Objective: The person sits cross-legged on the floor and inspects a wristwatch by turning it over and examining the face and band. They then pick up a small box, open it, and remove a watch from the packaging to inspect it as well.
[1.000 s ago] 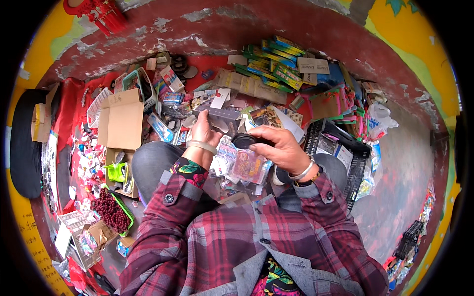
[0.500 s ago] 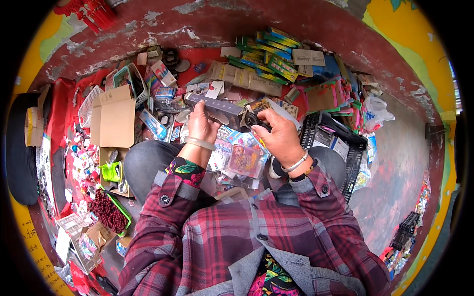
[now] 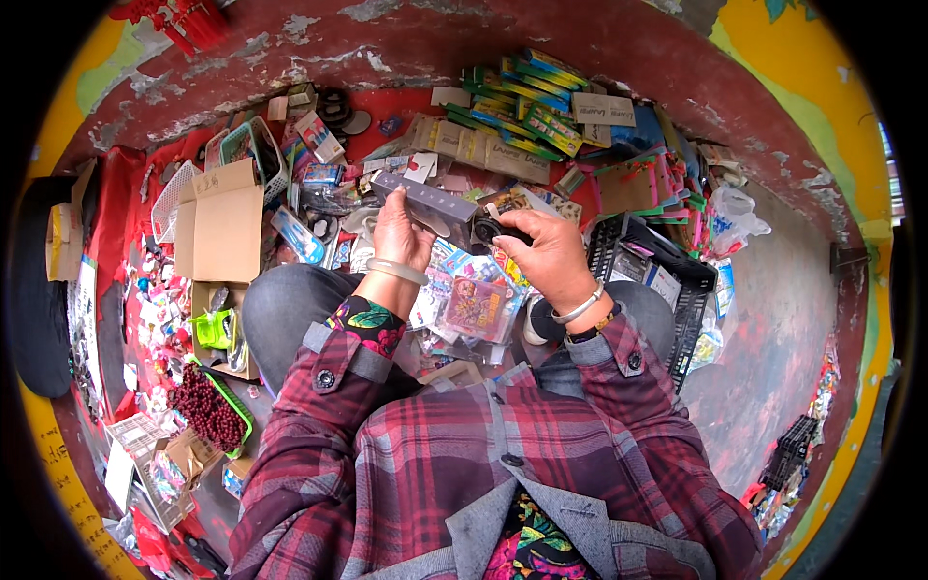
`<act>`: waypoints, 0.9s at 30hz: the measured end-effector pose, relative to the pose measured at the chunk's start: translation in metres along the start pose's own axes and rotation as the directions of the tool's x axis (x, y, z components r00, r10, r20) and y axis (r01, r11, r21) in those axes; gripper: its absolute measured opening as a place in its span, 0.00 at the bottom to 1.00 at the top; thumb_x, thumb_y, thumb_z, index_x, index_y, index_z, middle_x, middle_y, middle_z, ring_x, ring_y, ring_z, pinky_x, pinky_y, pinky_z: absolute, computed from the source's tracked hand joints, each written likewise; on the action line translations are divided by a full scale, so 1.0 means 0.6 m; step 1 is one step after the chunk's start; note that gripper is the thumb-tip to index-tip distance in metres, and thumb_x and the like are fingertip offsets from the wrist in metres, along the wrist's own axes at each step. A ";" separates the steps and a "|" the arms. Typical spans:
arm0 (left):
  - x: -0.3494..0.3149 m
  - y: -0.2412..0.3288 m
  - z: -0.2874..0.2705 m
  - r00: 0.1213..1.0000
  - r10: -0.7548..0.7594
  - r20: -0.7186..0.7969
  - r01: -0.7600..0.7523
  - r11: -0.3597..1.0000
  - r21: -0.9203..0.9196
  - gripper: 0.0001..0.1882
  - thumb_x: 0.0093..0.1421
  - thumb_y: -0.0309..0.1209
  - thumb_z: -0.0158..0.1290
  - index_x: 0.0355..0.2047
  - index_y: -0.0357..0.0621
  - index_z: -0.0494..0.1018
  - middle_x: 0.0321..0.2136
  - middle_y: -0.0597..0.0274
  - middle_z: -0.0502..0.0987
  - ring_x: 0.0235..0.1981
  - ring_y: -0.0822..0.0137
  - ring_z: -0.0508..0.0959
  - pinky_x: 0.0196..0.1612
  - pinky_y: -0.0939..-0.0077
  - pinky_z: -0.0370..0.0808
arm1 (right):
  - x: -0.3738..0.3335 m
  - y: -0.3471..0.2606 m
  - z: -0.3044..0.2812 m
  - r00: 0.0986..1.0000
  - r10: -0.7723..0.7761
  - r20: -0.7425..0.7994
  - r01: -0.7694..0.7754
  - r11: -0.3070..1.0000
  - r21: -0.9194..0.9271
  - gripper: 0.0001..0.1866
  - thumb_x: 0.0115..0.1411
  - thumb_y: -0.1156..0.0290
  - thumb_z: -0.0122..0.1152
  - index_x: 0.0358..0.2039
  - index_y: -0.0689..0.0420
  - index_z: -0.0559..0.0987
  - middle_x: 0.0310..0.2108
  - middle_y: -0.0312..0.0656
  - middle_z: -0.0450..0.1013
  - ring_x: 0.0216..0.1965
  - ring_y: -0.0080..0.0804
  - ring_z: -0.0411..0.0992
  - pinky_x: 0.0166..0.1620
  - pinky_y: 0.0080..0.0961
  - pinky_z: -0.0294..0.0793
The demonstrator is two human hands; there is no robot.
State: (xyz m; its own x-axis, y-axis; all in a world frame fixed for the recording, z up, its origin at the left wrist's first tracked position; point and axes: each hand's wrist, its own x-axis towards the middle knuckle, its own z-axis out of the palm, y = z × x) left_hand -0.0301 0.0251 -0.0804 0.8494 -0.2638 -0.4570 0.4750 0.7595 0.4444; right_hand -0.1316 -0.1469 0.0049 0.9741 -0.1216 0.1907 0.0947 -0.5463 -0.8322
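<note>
A long dark grey box lies tilted in my left hand, whose fingers wrap round its left end. At the box's right end, my right hand pinches a black object with a round part; its exact kind I cannot make out. The round part sits against the box's end, and I cannot tell whether some of it is inside. Below both hands, between my knees, lies a pile of clear plastic packets with colourful prints.
An open cardboard box stands left of my knee, with a green tray of dark red beads nearer me. A black plastic crate sits by my right knee. Stacked blue, yellow and green boxes lie along the wall at the back.
The grey box has turned slightly and its right end meets the black object more closely. My right hand has shifted a little, its fingers closer round the object.
</note>
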 end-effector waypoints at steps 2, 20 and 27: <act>0.003 -0.002 -0.006 1.000 0.014 -0.001 -0.014 1.000 0.020 0.16 0.60 0.36 0.47 0.44 0.41 0.63 0.42 0.56 0.72 0.44 0.57 0.72 0.48 0.55 0.70 | 0.000 0.008 -0.001 0.992 0.111 0.064 -0.113 0.993 0.029 0.12 0.46 0.76 0.63 0.33 0.65 0.77 0.30 0.44 0.76 0.30 0.26 0.74 0.35 0.19 0.70; 0.003 -0.026 -0.001 0.989 -0.099 -0.109 0.103 0.994 0.036 0.12 0.61 0.37 0.45 0.40 0.42 0.65 0.38 0.60 0.72 0.42 0.60 0.73 0.42 0.56 0.73 | 0.005 0.029 -0.002 0.996 0.067 0.056 -0.070 0.996 0.056 0.18 0.45 0.79 0.56 0.40 0.60 0.71 0.31 0.43 0.71 0.34 0.37 0.72 0.38 0.28 0.70; -0.023 -0.053 0.017 0.990 0.052 -0.129 -0.022 0.974 0.226 0.13 0.59 0.35 0.47 0.40 0.39 0.63 0.37 0.59 0.70 0.38 0.62 0.73 0.38 0.55 0.74 | -0.003 0.010 0.029 0.993 0.089 -0.075 -0.102 0.976 -0.193 0.22 0.43 0.81 0.54 0.41 0.53 0.66 0.27 0.46 0.71 0.33 0.46 0.72 0.36 0.36 0.70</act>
State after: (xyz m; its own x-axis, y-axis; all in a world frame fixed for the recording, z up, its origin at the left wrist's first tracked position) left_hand -0.0542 -0.0013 -0.0803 0.8363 -0.1455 -0.5286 0.4962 0.6109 0.6169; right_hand -0.1291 -0.1353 -0.0095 0.9604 -0.2321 0.1543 -0.0468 -0.6803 -0.7314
